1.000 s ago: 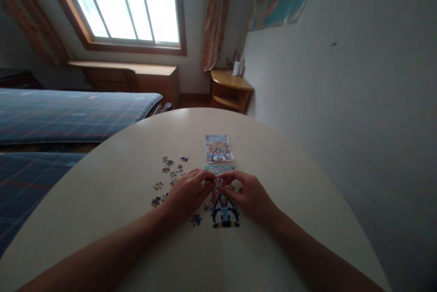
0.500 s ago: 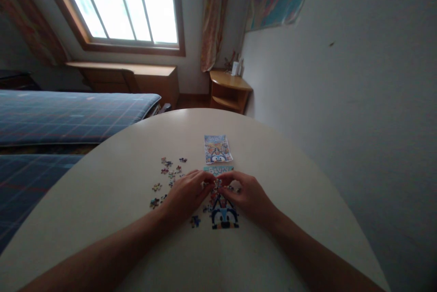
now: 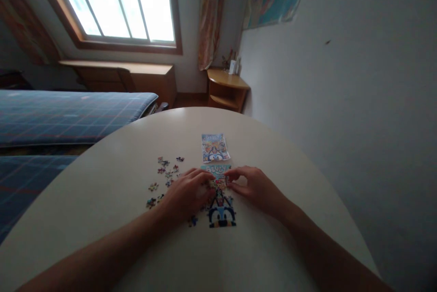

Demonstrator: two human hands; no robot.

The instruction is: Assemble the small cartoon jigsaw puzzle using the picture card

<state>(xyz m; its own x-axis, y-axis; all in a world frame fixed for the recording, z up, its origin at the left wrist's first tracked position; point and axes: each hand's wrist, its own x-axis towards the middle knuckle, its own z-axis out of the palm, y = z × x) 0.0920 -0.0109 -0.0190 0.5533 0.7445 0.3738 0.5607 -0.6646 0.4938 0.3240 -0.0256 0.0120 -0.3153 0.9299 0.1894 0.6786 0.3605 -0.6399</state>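
A partly assembled jigsaw puzzle (image 3: 222, 218) lies on the table, with a blue cartoon dog's face at its near end and a light-blue strip with lettering at its far end. My left hand (image 3: 191, 188) curls in from the left, thumb and fingers closed on the left side of the puzzle's colourful middle part. Across from it, my right hand (image 3: 255, 187) pinches the right side of that part between thumb and fingertips. Exactly which pieces the fingers grip is partly hidden. Loose puzzle pieces (image 3: 153, 187) are scattered beyond and beside my left hand.
A printed picture sheet (image 3: 215, 148) with the same dog lies beyond the puzzle on the round white table (image 3: 273, 246). One blue piece (image 3: 193, 221) sits near my left wrist. A plaid mattress (image 3: 75, 117) stands left, a wall (image 3: 358, 114) right.
My right hand has shifted a little right, away from my left fingertips, uncovering the puzzle's colourful middle. My left hand stays nearly in place. The whole view has shifted slightly.
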